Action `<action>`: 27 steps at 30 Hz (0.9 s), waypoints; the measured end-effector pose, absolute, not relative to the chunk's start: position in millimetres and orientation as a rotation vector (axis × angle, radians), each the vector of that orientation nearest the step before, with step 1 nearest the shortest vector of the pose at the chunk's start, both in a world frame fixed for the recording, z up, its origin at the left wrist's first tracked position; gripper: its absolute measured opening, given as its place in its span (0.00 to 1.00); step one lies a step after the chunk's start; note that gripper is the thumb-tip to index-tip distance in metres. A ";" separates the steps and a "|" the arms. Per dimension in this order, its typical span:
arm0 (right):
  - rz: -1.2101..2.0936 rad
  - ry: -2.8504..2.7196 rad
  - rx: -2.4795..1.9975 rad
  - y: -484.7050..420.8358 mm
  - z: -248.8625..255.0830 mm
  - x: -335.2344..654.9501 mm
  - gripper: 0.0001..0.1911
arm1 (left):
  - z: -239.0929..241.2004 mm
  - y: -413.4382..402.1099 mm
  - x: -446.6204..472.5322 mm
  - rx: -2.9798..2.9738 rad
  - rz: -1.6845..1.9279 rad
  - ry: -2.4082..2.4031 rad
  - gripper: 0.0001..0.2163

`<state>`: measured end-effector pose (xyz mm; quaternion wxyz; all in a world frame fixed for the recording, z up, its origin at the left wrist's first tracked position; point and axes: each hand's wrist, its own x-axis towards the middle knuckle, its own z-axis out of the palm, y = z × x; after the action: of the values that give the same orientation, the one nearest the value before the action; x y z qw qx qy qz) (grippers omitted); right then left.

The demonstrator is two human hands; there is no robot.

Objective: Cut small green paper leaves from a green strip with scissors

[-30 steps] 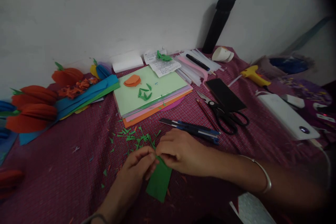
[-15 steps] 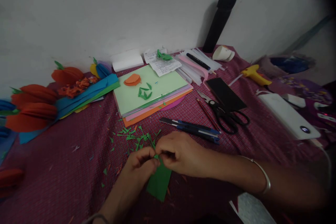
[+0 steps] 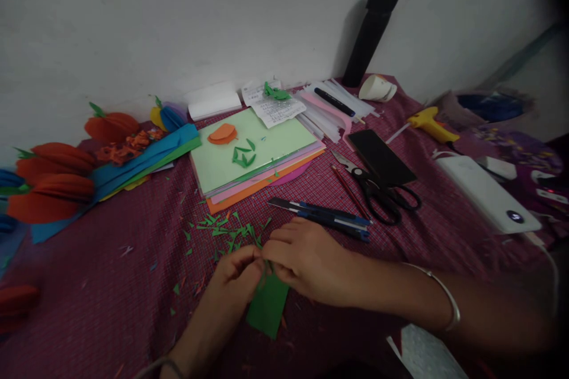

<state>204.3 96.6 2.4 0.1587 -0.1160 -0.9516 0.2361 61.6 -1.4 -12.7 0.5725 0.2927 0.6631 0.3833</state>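
My left hand (image 3: pixel 237 278) and my right hand (image 3: pixel 309 257) meet low in the middle of the view, fingers pinched together over the top edge of a green paper strip (image 3: pixel 268 307). The strip lies on the dark red checked cloth (image 3: pixel 111 284) and runs down from the fingertips. Both hands grip its upper end; what the fingertips do there is hidden. Small green paper scraps (image 3: pixel 226 230) lie scattered just beyond the hands. A silver bangle (image 3: pixel 444 299) sits on my right wrist.
Behind the hands lie blue utility knives (image 3: pixel 326 219), black scissors (image 3: pixel 377 189), a black phone (image 3: pixel 381 157), a stack of coloured paper (image 3: pixel 255 157), a yellow glue gun (image 3: pixel 429 124), a white power bank (image 3: pixel 489 192) and a black flask (image 3: pixel 371 35). Orange paper pumpkins (image 3: pixel 53 180) fill the left.
The hands have stayed in place, shifting slightly upward in view while the fingertips work the strip's top edge. Nothing else on the cloth has moved.
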 end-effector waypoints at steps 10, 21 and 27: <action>0.762 -2.685 -0.367 96.7 0.3 203.5 0.06 | -5.7 1.0 62.7 0.731 0.881 1.574 0.09; 1.814 -2.176 -0.665 101.0 0.7 200.2 0.08 | -0.5 -0.4 58.5 1.337 0.999 1.765 0.11; 2.387 -1.781 -0.693 106.9 -4.4 194.4 0.07 | 1.5 -2.4 55.5 1.785 0.837 1.755 0.11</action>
<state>194.4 106.9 -4.4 0.0420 -0.2265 -0.5819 0.7800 55.5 -2.4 1.5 0.2485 0.6550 0.6441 0.3071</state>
